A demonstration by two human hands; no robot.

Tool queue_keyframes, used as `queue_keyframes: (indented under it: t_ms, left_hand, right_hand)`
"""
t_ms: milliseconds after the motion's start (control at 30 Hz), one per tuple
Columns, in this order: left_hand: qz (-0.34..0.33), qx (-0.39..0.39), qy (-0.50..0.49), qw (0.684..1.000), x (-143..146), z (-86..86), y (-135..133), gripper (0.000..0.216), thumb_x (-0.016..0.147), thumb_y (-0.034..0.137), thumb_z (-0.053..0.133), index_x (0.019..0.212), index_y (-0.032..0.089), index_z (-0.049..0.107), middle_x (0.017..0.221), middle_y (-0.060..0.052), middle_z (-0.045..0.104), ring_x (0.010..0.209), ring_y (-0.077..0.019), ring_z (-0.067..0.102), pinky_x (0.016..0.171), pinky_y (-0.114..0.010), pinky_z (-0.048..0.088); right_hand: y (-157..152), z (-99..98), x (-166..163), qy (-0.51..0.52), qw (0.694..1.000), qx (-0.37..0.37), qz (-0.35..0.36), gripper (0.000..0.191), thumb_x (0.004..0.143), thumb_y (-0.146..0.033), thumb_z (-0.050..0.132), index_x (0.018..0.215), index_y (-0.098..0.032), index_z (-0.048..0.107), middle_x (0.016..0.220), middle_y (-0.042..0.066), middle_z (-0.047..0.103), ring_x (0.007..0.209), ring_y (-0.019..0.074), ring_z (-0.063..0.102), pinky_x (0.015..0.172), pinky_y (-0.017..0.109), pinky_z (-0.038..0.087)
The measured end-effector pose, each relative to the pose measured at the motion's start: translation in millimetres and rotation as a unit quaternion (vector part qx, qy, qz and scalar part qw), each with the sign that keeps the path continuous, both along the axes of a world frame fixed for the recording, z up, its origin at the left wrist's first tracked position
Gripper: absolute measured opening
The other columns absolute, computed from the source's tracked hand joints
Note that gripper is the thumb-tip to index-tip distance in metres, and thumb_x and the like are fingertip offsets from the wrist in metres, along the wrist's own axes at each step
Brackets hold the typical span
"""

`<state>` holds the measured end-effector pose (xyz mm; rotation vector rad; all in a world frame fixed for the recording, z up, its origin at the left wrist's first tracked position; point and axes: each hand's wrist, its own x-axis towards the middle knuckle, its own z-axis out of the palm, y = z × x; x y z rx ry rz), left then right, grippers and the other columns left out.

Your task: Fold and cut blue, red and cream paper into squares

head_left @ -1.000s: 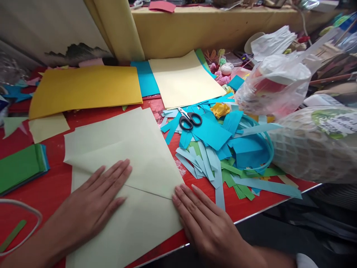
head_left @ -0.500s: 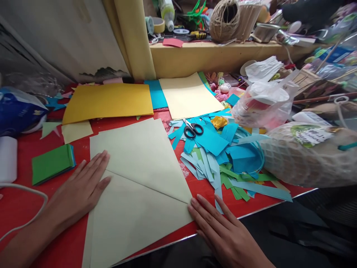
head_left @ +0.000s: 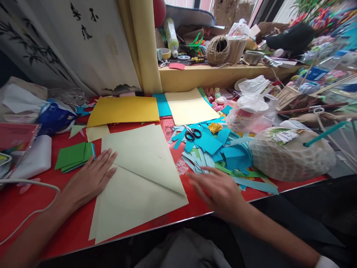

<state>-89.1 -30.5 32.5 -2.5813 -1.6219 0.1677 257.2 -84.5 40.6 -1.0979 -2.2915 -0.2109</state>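
A large pale green sheet of paper (head_left: 139,208) lies on the red tabletop, with a folded flap (head_left: 142,149) whose edge runs slantwise across it. My left hand (head_left: 93,175) rests flat on the sheet's left side, fingers stretched out. My right hand (head_left: 217,190) is off the paper, to the right of its lower right corner and near the paper strips; its fingers are extended, a little blurred, and hold nothing I can see. Black-handled scissors (head_left: 193,134) lie on a heap of blue and green paper scraps (head_left: 209,141). Beside my left hand is a stack of green paper pieces (head_left: 73,156).
Yellow paper (head_left: 125,111) and cream paper (head_left: 192,106) lie at the back. A netted, wrapped round item (head_left: 290,160) and plastic bags (head_left: 248,111) crowd the right. At left are a white cable (head_left: 52,201) and a blue pack (head_left: 57,115). Twine (head_left: 218,50) sits on the ledge.
My right hand has lifted off the paper's corner and moved right, toward the scraps. My left hand stays flat on the sheet. The view has tilted up and widened.
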Motion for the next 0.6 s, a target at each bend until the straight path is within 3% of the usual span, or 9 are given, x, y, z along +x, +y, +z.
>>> queue_keyframes:
  t_ms: [100, 200, 367, 600]
  left_hand:
    - [-0.016, 0.035, -0.001, 0.999, 8, 4.0, -5, 0.051, 0.094, 0.032, 0.025, 0.142, 0.013, 0.027, 0.148, -0.012, 0.028, 0.135, -0.0285, 0.025, 0.108, -0.051, 0.024]
    - [-0.014, 0.121, -0.007, 0.993, 6, -6.2, -7, 0.05, 0.092, 0.032, 0.03, 0.138, 0.014, 0.037, 0.142, -0.014, 0.039, 0.132, -0.0306, 0.033, 0.107, -0.052, 0.024]
    - [-0.016, 0.127, 0.013, 0.992, -3, -20.5, -5, 0.052, 0.09, 0.033, 0.033, 0.134, 0.009, 0.044, 0.128, -0.022, 0.053, 0.125, -0.0326, 0.043, 0.104, -0.051, 0.029]
    - [0.006, 0.091, -0.003, 0.996, -7, -16.2, -2, 0.053, 0.089, 0.043, 0.038, 0.137, 0.022, 0.042, 0.129, -0.018, 0.054, 0.125, -0.0339, 0.043, 0.1, -0.053, 0.033]
  right_hand:
    - [52, 15.1, 3, -0.101, 0.976, -0.061, -0.185, 0.035, 0.094, -0.032, 0.037, 0.098, -0.014, 0.066, 0.077, 0.008, 0.069, 0.07, 0.0185, 0.063, 0.056, 0.028, 0.043]
    - [98, 15.5, 3, -0.172, 0.944, -0.138, -0.244, 0.035, 0.094, -0.031, 0.036, 0.091, -0.012, 0.065, 0.087, 0.011, 0.067, 0.08, 0.0226, 0.061, 0.053, 0.027, 0.036]
    - [132, -3.1, 2, -0.192, 0.926, -0.18, -0.271, 0.032, 0.092, -0.03, 0.039, 0.095, -0.007, 0.061, 0.099, 0.017, 0.059, 0.097, 0.0274, 0.053, 0.06, 0.029, 0.036]
    - [146, -8.2, 19, -0.157, 0.929, -0.204, -0.266, 0.027, 0.087, -0.031, 0.046, 0.097, -0.009, 0.058, 0.097, 0.015, 0.057, 0.091, 0.0256, 0.053, 0.064, 0.03, 0.036]
